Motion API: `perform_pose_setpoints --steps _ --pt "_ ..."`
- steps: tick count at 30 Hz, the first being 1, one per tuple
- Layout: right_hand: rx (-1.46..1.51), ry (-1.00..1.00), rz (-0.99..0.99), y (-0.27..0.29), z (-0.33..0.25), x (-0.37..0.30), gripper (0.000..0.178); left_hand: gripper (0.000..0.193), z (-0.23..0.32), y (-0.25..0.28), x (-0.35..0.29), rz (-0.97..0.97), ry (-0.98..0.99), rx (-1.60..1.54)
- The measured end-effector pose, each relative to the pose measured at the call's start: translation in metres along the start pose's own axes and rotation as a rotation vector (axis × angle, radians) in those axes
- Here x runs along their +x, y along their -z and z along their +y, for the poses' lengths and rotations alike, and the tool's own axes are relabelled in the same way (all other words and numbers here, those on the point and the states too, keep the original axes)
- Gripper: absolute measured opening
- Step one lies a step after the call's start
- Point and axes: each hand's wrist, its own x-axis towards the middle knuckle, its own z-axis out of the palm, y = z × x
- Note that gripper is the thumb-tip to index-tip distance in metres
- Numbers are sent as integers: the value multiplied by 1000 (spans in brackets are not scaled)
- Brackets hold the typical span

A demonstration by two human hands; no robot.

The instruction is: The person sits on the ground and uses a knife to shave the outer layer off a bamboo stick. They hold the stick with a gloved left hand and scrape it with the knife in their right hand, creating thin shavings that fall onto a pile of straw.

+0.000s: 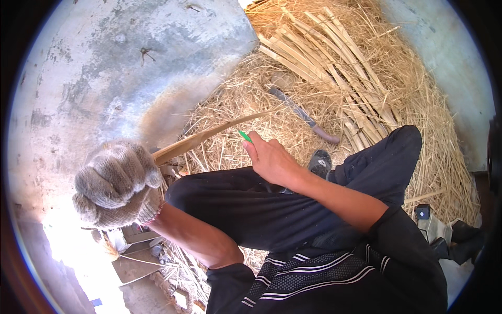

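My left hand (117, 180), in a grey knitted glove, is closed in a fist round the thick end of a bamboo strip (201, 137). From the fist the strip slants up to the right, and its thin end lies over a heap of shavings (230, 94). Above my bent leg, my bare right hand (274, 159) is closed on a small green object (244, 136). Only its tip sticks out past the fingers, so its kind is hidden. That tip is just below the strip, apart from it.
A long-bladed knife (298, 110) with a wooden handle lies on the shavings beyond my right hand. Many split bamboo strips (361, 99) are piled at the upper right. A worn wall (104, 68) stands at the left. My shoe (320, 163) shows between my crossed legs.
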Motion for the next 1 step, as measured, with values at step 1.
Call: perform_pose_setpoints --steps 1 --pt "-6 17 -5 -4 7 1 34 45 1 3 -3 -20 4 -34"
